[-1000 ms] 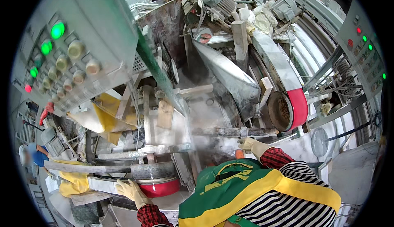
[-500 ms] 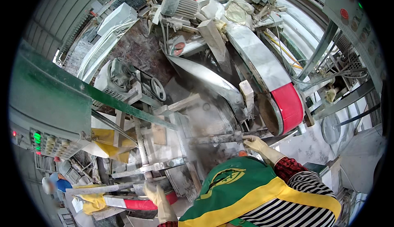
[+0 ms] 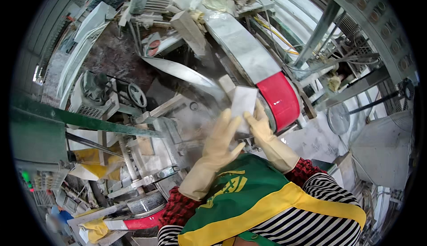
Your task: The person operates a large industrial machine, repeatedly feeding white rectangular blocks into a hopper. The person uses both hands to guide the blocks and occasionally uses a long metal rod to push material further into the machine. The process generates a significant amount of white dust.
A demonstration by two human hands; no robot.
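Both my hands wear cream rubber gloves. A small flat white rectangular tile (image 3: 243, 103) stands tilted between them, in front of the machine's belt end. My right hand (image 3: 261, 128) grips the tile by its lower right side, thumb on its face. My left hand (image 3: 219, 137) is at the lower left of the tile, fingers stretched toward its edge and thumb spread away; whether the fingertips press on it is hard to tell. Just behind the tile is a whitish block (image 3: 227, 84). The long belt machine (image 3: 244, 46) has a red end cover (image 3: 279, 100).
A curved metal sheet (image 3: 182, 72) runs beside the belt. To the left are a green beam (image 3: 80, 120), a handwheel (image 3: 136, 96) and a second red-covered belt end (image 3: 144, 220). A control panel (image 3: 376, 19) stands at the upper right, a round disc on a rod (image 3: 339, 119) below it.
My left hand has come up from the lower left to beside my right hand. The white tile now shows in my right hand. The view has shifted, so the machines sit further left.
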